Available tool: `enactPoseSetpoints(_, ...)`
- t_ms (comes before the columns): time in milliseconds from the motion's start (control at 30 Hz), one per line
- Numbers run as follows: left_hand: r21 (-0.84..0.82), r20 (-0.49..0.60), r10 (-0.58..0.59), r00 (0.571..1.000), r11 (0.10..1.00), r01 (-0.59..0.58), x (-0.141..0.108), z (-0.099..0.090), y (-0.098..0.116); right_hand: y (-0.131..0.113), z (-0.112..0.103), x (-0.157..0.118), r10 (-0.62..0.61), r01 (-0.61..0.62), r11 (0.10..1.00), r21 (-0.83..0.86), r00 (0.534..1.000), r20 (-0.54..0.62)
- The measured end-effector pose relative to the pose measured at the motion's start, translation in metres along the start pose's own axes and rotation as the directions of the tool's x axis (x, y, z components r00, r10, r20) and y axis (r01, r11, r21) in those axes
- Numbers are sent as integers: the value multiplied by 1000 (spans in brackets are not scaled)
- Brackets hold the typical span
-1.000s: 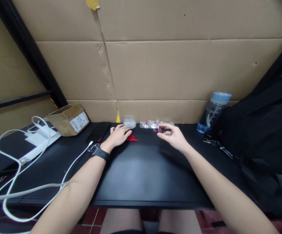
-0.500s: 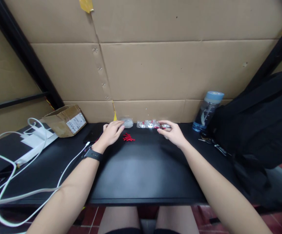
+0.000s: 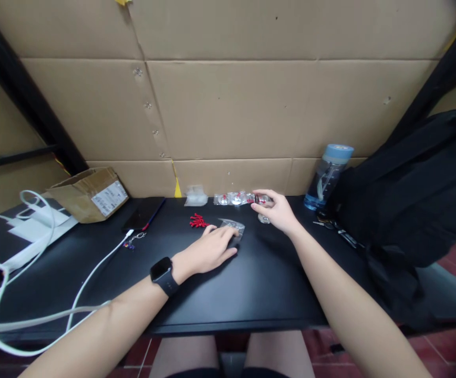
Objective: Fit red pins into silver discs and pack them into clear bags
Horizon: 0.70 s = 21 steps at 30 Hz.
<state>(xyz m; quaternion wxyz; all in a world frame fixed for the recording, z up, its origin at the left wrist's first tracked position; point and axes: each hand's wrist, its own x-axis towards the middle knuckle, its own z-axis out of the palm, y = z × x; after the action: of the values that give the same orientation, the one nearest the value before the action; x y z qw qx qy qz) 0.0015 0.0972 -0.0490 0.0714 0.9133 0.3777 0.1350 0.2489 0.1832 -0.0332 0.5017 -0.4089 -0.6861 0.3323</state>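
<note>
One bottle (image 3: 328,176), one cardboard box (image 3: 90,193)

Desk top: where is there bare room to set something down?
Bare: the near strip of the desk between both forearms, and between the white cable and left hand. Crowded: the back edge, with red pieces, clear packets, right hand, bottle.

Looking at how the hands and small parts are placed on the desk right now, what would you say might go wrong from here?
The left hand rests on a small clear bag close to the loose red pieces; a sweep of the wrist might scatter them. The right hand pinches a small item by the row of packets, near the water bottle, which an elbow might tip. The white cable could snag the left forearm.
</note>
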Motion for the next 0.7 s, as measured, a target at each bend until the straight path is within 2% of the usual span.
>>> enactPoseSetpoints(133,-34,55,-61,997,997,63,-2,-6,-11,-7,-1,-2,-47,47,999,-7,996,71)
enactPoseSetpoints(233,19,66,-70,995,997,69,-4,-6,-15,-19,-5,-6,-107,128,987,-94,972,208)
enactPoseSetpoints(333,58,58,-76,995,996,73,-4,-7,-16,-32,-7,-11,-176,304,920,-248,885,430)
enactPoseSetpoints(433,-10,77,-51,996,999,52,-5,-11,-16,-39,-6,-16,-120,377,864,-333,798,590)
enactPoseSetpoints(533,-76,110,-17,994,997,25,-6,-15,-16,-40,-4,-20,-23,346,847,-403,781,624)
enactPoseSetpoints(700,-36,141,-25,990,999,31,-9,-15,-17,-40,-2,-24,110,310,736,-602,822,558)
